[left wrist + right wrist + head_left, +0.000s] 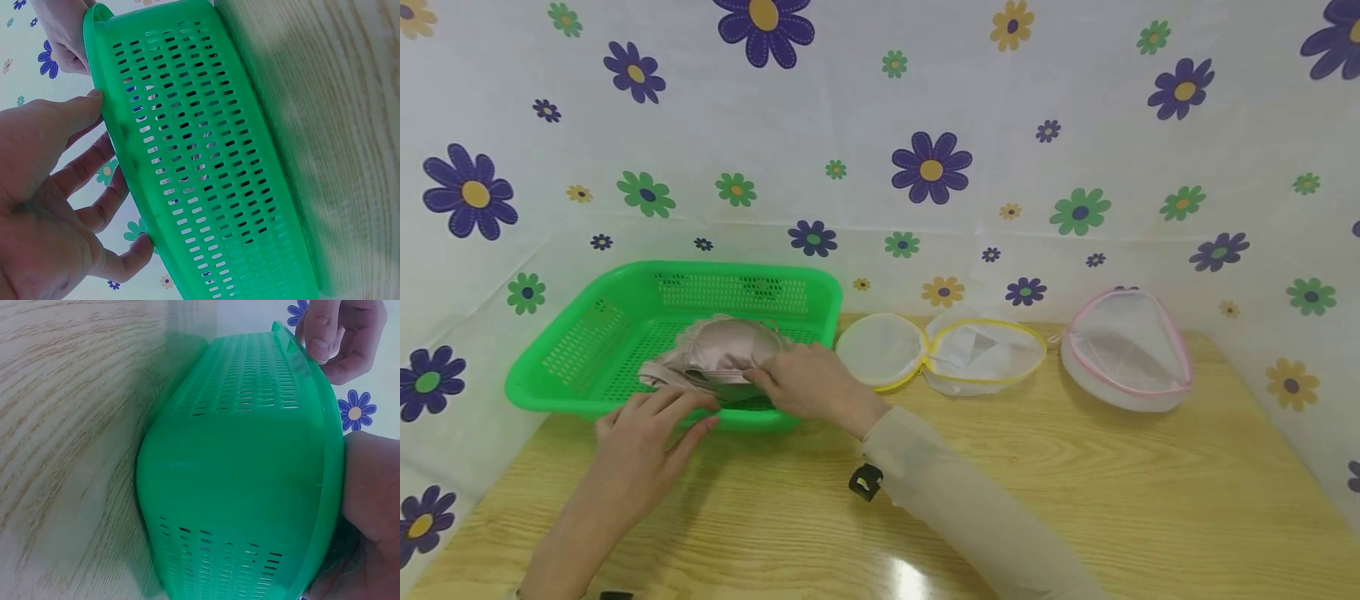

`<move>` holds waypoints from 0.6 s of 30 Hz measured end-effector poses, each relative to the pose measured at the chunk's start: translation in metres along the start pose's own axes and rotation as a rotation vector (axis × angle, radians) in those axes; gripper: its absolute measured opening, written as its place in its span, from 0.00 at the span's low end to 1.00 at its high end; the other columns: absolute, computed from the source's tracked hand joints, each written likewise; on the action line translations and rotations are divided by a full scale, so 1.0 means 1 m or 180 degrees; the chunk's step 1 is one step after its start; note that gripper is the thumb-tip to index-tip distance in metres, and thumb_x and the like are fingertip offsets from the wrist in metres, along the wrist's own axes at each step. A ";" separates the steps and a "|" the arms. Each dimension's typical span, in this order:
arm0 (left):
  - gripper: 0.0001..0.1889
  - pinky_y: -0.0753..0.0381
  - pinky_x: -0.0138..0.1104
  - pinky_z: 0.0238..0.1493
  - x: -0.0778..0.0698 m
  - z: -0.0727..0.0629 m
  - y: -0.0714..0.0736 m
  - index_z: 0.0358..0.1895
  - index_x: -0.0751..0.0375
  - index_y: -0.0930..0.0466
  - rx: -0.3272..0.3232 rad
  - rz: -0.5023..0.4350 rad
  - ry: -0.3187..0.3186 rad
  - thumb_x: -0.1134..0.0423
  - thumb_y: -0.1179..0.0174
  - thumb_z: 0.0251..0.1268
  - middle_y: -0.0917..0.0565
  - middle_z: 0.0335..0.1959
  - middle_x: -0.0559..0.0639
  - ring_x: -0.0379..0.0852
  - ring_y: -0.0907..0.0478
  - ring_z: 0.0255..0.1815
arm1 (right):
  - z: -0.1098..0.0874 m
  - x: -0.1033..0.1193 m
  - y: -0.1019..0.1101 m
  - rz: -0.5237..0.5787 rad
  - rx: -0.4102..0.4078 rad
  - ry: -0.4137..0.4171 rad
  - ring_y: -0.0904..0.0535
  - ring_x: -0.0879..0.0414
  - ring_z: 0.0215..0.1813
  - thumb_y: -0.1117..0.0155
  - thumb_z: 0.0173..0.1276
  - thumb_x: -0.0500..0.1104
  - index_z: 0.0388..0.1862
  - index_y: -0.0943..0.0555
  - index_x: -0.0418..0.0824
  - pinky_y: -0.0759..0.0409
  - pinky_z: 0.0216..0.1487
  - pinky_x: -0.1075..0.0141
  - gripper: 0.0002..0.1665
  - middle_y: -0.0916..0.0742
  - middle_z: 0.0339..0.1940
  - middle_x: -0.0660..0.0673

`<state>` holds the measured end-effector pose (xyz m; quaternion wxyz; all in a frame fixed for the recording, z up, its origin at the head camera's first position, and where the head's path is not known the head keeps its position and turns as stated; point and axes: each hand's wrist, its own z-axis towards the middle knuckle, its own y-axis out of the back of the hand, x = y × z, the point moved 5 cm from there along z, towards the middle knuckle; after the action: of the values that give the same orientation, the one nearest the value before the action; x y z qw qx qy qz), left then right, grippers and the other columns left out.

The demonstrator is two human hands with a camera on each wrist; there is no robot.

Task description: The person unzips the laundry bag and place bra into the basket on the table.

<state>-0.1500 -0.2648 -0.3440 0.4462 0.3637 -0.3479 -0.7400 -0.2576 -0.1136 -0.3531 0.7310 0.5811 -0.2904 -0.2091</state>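
A dusty-pink satin bra (730,346) with lace trim lies folded inside a green plastic basket (587,300). My right hand (812,383) reaches over the basket's near right rim and holds the bra's right end, thumb on the near side; its fingertips are partly hidden. Over the near rim, my left hand (647,433) has its loosely bent fingers against the rim, close to the bra's left end. In the left wrist view, the left fingers (100,156) are spread along the rim. From the right wrist view, the basket wall (237,462) hides the bra.
Right of the basket, a white mesh laundry case with a yellow zip (985,354) lies unfolded in two halves. Farther right sits a mesh case with pink trim (1127,354). All stand on a wood-grain table (1075,475) before a flower-print curtain (865,108).
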 end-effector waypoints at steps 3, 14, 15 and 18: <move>0.12 0.30 0.72 0.43 -0.001 0.001 0.000 0.45 0.47 0.16 -0.0006 0.0000 -0.0007 0.65 0.28 0.60 0.13 0.48 0.50 0.63 0.21 0.49 | -0.001 0.000 0.000 0.0030 -0.0023 0.0005 0.29 0.61 0.23 0.56 0.85 0.57 0.24 0.28 0.52 0.26 0.28 0.66 0.26 0.28 0.19 0.56; 0.12 0.30 0.70 0.43 -0.001 0.000 -0.001 0.45 0.48 0.15 -0.0027 -0.0016 -0.0015 0.65 0.28 0.60 0.13 0.47 0.49 0.63 0.21 0.49 | -0.007 0.001 0.010 0.0040 -0.0249 0.0056 0.30 0.63 0.23 0.53 0.84 0.53 0.23 0.28 0.51 0.29 0.24 0.70 0.25 0.28 0.17 0.56; 0.12 0.30 0.69 0.42 0.000 0.000 -0.001 0.45 0.48 0.15 -0.0032 -0.0016 -0.0021 0.65 0.28 0.60 0.13 0.47 0.49 0.63 0.21 0.49 | -0.008 0.000 0.011 0.0055 -0.0282 0.0074 0.30 0.63 0.23 0.52 0.84 0.53 0.23 0.28 0.51 0.29 0.23 0.71 0.24 0.28 0.17 0.56; 0.12 0.30 0.68 0.42 0.000 0.000 0.000 0.45 0.48 0.15 -0.0030 0.0003 -0.0033 0.65 0.27 0.59 0.13 0.46 0.49 0.63 0.20 0.48 | -0.013 0.001 0.017 0.0065 -0.0437 0.0156 0.31 0.63 0.23 0.50 0.83 0.52 0.24 0.28 0.51 0.31 0.23 0.72 0.23 0.28 0.18 0.56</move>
<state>-0.1503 -0.2644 -0.3439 0.4464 0.3575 -0.3469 -0.7433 -0.2491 -0.1006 -0.3388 0.7780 0.5316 -0.2633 -0.2068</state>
